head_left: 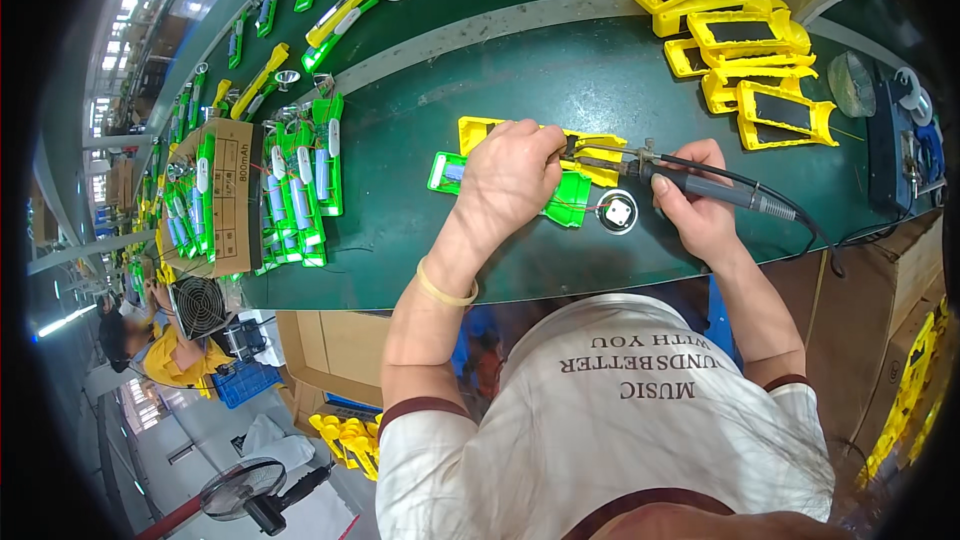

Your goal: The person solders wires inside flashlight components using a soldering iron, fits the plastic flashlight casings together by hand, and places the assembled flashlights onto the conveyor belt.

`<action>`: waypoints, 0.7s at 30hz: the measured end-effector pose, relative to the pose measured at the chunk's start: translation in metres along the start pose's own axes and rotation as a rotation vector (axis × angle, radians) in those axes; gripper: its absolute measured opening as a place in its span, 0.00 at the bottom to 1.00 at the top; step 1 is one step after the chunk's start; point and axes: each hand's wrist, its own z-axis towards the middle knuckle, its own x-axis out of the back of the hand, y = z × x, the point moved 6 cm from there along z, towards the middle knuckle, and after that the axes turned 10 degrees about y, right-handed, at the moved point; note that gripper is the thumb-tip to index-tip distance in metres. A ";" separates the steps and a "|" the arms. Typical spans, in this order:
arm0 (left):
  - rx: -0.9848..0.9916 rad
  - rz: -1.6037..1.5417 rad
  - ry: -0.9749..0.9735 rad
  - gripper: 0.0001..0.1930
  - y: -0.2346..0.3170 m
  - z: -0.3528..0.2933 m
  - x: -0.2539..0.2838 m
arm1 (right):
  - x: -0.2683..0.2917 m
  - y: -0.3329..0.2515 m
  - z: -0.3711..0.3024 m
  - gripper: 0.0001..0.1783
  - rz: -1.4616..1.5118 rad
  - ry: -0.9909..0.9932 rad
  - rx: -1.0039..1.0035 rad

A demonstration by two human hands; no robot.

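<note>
My right hand (705, 220) is wrapped round a soldering iron (718, 187) with a black cable. Its tip points left, toward the fingertips of my left hand (508, 175). That hand lies across a yellow plastic shell (478, 128) and a green plastic shell (571, 200), covering their middle. Its fingers are curled in a pinch at the yellow shell, and whatever sits between them is hidden. A blue cylindrical cell shows in the green shell's left end. Thin wires run from this shell to a round lamp reflector (617, 212), which lies face down beside it.
Stacked yellow shells (750, 30) with dark panels stand at the far right, beside a blue soldering station (895, 135). Several green lamp assemblies (300, 190) crowd the left around a cardboard box (232, 202). Another person (165, 345) sits beyond, at the left.
</note>
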 end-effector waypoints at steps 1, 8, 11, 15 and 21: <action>0.002 0.002 0.002 0.02 -0.001 0.000 0.000 | 0.000 -0.001 -0.001 0.14 -0.041 0.015 0.019; -0.008 -0.025 0.017 0.02 0.001 0.001 0.002 | 0.021 -0.015 -0.006 0.13 0.356 0.145 0.063; -0.012 -0.011 0.007 0.02 0.001 0.000 0.001 | 0.001 -0.025 0.001 0.13 0.463 0.130 0.029; 0.005 -0.019 -0.017 0.02 0.000 0.001 -0.001 | -0.025 -0.016 0.017 0.14 0.488 0.049 -0.048; -0.019 -0.062 -0.060 0.03 0.017 -0.012 -0.009 | -0.014 -0.012 0.010 0.13 0.509 0.009 -0.125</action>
